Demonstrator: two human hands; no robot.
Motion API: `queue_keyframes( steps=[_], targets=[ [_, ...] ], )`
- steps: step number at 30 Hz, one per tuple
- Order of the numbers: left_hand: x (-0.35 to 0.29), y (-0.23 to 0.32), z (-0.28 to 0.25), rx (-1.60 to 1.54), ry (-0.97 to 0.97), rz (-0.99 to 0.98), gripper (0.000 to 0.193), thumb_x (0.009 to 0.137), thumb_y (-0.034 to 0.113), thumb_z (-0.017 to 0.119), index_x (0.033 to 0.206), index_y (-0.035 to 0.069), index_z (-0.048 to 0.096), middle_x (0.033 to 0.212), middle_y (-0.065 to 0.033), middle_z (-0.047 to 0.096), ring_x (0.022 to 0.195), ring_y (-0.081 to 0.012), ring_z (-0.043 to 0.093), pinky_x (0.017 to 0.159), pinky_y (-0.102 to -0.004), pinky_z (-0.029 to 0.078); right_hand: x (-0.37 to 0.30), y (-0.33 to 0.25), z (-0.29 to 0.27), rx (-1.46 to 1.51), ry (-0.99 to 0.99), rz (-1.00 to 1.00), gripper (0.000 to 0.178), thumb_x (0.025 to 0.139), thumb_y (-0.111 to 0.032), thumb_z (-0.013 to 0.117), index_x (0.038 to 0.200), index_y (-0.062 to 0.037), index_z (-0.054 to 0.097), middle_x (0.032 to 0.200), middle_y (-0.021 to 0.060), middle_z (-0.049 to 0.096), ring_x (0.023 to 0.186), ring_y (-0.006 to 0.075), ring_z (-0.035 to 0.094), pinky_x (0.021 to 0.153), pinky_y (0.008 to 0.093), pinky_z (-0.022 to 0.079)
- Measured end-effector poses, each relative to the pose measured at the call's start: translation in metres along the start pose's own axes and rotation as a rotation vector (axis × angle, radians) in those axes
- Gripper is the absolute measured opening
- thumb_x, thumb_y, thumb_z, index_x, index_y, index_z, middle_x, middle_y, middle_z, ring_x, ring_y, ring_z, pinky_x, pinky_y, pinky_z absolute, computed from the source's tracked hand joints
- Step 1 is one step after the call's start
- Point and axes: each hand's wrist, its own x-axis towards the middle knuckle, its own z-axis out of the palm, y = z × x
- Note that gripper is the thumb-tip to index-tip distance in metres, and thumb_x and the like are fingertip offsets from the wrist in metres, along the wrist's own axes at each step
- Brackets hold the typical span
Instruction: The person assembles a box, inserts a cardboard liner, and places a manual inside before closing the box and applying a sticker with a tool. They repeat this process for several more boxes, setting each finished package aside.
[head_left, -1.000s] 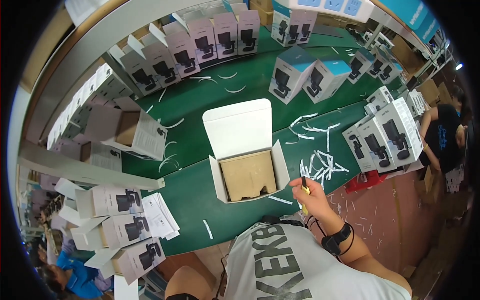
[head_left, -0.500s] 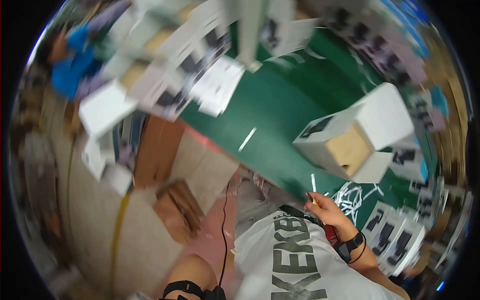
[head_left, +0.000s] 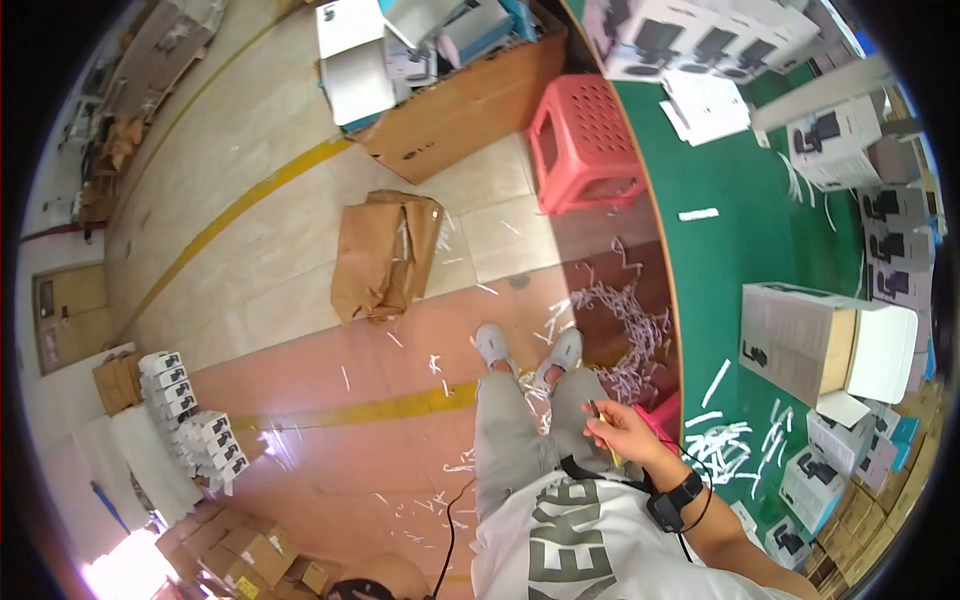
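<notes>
My right hand is closed around a slim yellow-and-dark tool that looks like a utility knife. It is held in front of my waist, just left of the edge of the green table. A heap of cut white strips lies on the tabletop to the right of this hand. Farther back on the table, a white printed box rests with its flaps open and brown cardboard showing inside. Of my left arm, only a bit of forearm appears at the lower edge; the hand is out of view.
A red plastic stool stands against the table's left side. Beyond it is a large brown carton filled with white boxes. A crumpled brown carton lies on the floor, and white strips litter the ground near my feet.
My view has swung left, so the table now sits at the right and more floor shows. My right hand still grips the utility knife. Less of my left forearm is visible.
</notes>
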Motion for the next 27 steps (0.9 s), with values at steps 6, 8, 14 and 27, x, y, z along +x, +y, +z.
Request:
queue_keyframes(
  steps=[6, 8, 14, 27],
  targets=[
    [-0.166, -0.253, -0.102, 0.243, -0.056, -1.220, 0.030, 0.109, 0.029, 0.054, 0.113, 0.001, 0.065, 0.088, -0.0070, 0.069, 0.087, -0.0188, 0.066, 0.079, -0.0313, 0.054, 0.052, 0.042, -0.001, 0.104, 0.197, 0.034, 0.036, 0.104, -0.015, 0.059, 0.138, -0.0036, 0.055, 0.094, 0.0053, 0.070, 0.065, 0.0073, 0.057, 0.058, 0.0210, 0.046],
    [-0.319, -0.364, -0.176, 0.277, -0.134, -1.499, 0.027, 0.107, 0.026, 0.058, 0.115, 0.002, 0.067, 0.089, -0.0061, 0.070, 0.081, -0.0151, 0.066, 0.076, -0.0277, 0.053, 0.067, 0.058, 0.004, 0.186, 0.295, 0.054, 0.036, 0.104, -0.015, 0.059, 0.137, -0.0022, 0.055, 0.092, 0.0058, 0.070, 0.064, 0.0084, 0.057, 0.056, 0.0216, 0.046],
    [-0.589, -0.574, -0.327, 0.018, 0.520, -1.987, 0.044, 0.097, 0.035, 0.071, 0.128, 0.004, 0.063, 0.120, -0.0163, 0.068, 0.105, -0.0213, 0.065, 0.094, -0.0340, 0.054, 0.160, 0.048, 0.068, 0.308, 0.465, 0.220, 0.027, 0.102, -0.016, 0.063, 0.126, -0.0040, 0.059, 0.087, 0.0043, 0.066, 0.067, 0.0076, 0.057, 0.059, 0.0217, 0.046],
    [-0.591, -0.723, -0.372, -0.828, 1.106, -1.414, 0.022, 0.099, 0.025, 0.063, 0.100, 0.005, 0.072, 0.092, -0.0109, 0.073, 0.102, -0.0264, 0.068, 0.103, -0.0412, 0.051, 0.533, 0.044, 0.237, -0.389, 0.431, 0.007, 0.020, 0.090, -0.012, 0.077, 0.097, 0.0010, 0.063, 0.088, -0.0020, 0.059, 0.086, 0.0064, 0.053, 0.077, 0.0261, 0.048]
  ],
)
